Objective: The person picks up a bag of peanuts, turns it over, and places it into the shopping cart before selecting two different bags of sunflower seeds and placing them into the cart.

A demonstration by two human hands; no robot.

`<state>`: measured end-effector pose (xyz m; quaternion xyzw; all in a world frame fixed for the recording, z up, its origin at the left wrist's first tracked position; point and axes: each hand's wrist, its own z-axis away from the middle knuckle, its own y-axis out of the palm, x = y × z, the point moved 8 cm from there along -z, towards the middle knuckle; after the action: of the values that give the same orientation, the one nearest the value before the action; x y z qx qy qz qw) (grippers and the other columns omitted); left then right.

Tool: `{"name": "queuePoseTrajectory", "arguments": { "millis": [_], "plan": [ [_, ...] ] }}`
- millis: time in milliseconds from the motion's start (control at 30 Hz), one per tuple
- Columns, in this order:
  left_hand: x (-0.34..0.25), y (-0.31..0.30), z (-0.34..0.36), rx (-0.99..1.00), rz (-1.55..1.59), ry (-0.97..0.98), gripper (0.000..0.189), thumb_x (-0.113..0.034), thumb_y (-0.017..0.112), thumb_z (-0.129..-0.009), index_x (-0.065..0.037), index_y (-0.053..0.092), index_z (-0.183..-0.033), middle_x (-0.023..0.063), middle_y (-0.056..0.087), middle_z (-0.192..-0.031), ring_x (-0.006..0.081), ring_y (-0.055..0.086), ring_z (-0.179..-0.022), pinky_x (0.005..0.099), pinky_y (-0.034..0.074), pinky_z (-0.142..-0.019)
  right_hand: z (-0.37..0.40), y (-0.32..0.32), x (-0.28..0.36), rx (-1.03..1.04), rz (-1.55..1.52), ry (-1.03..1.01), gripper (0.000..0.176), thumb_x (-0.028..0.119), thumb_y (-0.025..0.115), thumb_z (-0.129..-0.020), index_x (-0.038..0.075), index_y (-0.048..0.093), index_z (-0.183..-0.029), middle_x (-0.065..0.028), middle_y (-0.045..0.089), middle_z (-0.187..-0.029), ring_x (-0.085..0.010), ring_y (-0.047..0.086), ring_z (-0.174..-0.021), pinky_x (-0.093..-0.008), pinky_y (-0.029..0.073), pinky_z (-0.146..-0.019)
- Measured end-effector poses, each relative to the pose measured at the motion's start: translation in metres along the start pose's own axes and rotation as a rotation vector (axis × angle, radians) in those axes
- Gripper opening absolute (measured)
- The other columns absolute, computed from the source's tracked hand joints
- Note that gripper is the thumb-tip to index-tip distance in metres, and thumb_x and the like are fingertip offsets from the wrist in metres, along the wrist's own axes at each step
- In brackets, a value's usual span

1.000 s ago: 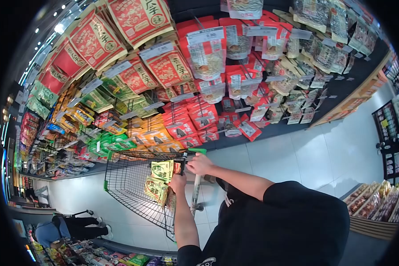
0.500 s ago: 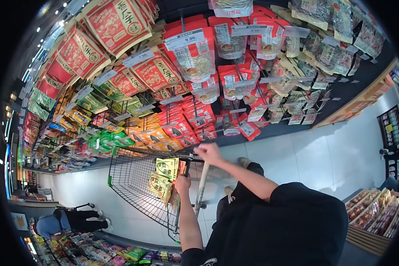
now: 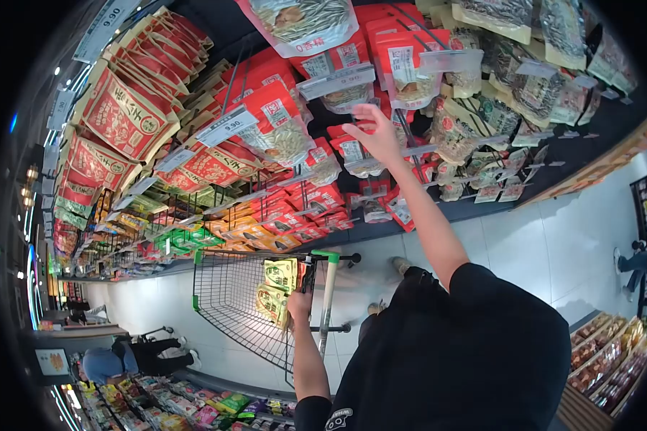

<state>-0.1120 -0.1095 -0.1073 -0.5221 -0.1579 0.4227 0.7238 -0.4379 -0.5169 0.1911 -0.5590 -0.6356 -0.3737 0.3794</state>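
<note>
My left hand (image 3: 300, 306) is closed at the right edge of the yellow snack packets (image 3: 272, 302), over the rear of a black wire shopping cart (image 3: 226, 305). Green characters mark the packets, and a dark strip shows just behind them. The cart's pale handle (image 3: 329, 294), with a green end, stands to the right of this hand. Raised toward the shelf, my right hand (image 3: 377, 135) has its fingers apart and holds nothing. It overlaps the hanging red-and-clear pouches of small dried fish (image 3: 354, 152), just below a price tag (image 3: 336, 80).
Red-and-cream packets (image 3: 126, 111) hang on hooks at the upper left. Orange bags (image 3: 255, 233) line the low shelf beside the cart. Another person (image 3: 133, 359) bends over a display at lower left. A bin of packaged goods (image 3: 611, 359) stands at lower right.
My right hand has gone from beside the cart handle up to the hanging pouches, its fingers opening. My left hand stays at the yellow packets. The shelf appears closer.
</note>
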Motion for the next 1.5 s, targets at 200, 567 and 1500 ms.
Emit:
{"name": "queuePoseTrajectory", "arguments": {
  "millis": [200,567,1500],
  "plan": [
    [-0.033,0.005,0.003,-0.054,-0.019,-0.012,0.045,-0.047,0.058,-0.086,-0.008,0.072,-0.102,0.0234,0.07,-0.092,0.0412,0.067,-0.092,0.0488,0.053,-0.082,-0.03,0.085,0.012,0.276,-0.095,-0.048,0.065,0.027,0.084,-0.076,0.001,0.055,-0.127,-0.0121,0.063,-0.122,-0.0197,0.059,-0.115,-0.0364,0.048,-0.097],
    [-0.088,0.014,0.019,-0.024,0.098,-0.113,0.045,-0.044,0.059,-0.084,-0.005,0.07,-0.104,0.0247,0.069,-0.099,0.0401,0.067,-0.096,0.0489,0.053,-0.087,-0.049,0.169,-0.022,0.389,-0.366,0.056,0.049,0.018,0.081,-0.079,-0.001,0.059,-0.119,-0.007,0.072,-0.099,-0.0119,0.068,-0.082,-0.0296,0.054,-0.077],
    [-0.07,0.01,0.003,-0.044,-0.018,-0.09,0.048,-0.047,0.059,-0.085,-0.002,0.072,-0.098,0.0241,0.07,-0.096,0.0417,0.068,-0.094,0.0494,0.053,-0.084,0.053,0.042,0.023,0.207,0.097,-0.107,0.052,0.018,0.072,-0.088,0.005,0.046,-0.131,-0.0122,0.069,-0.108,-0.0166,0.067,-0.095,-0.0333,0.052,-0.085]
  ]
}}
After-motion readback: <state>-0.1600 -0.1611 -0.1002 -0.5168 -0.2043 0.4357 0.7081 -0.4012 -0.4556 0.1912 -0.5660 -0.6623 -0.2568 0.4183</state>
